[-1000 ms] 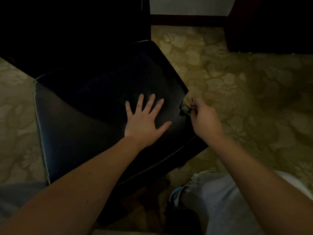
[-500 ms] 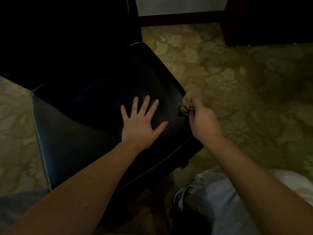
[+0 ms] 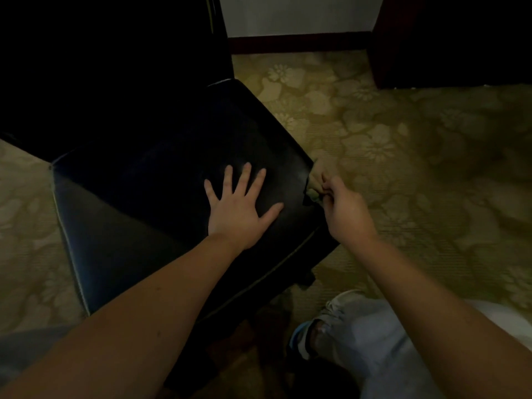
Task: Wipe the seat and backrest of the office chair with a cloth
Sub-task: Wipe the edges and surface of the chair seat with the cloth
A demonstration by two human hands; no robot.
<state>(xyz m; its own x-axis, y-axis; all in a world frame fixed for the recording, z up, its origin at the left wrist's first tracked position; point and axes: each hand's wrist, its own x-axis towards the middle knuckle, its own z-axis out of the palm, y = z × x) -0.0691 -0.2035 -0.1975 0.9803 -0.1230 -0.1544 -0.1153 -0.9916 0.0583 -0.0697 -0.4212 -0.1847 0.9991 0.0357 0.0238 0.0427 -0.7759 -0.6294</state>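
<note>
The black leather seat (image 3: 149, 180) of the chair fills the middle left of the head view. Its backrest (image 3: 109, 67) rises dark behind it, with little detail visible. My left hand (image 3: 239, 205) lies flat on the seat, fingers spread. My right hand (image 3: 342, 205) grips a small greenish cloth (image 3: 315, 185) bunched against the seat's right corner edge. Most of the cloth is hidden by my fingers and the seat edge.
Patterned green-gold carpet (image 3: 403, 156) surrounds the chair. Dark furniture (image 3: 449, 38) stands at the back right, and a white wall with a dark skirting board (image 3: 299, 43) runs behind. My knee in light trousers (image 3: 368, 335) is at the bottom right.
Both hands stay in nearly the same places. The right hand with the cloth has shifted slightly along the seat's right corner, and the view has moved a little.
</note>
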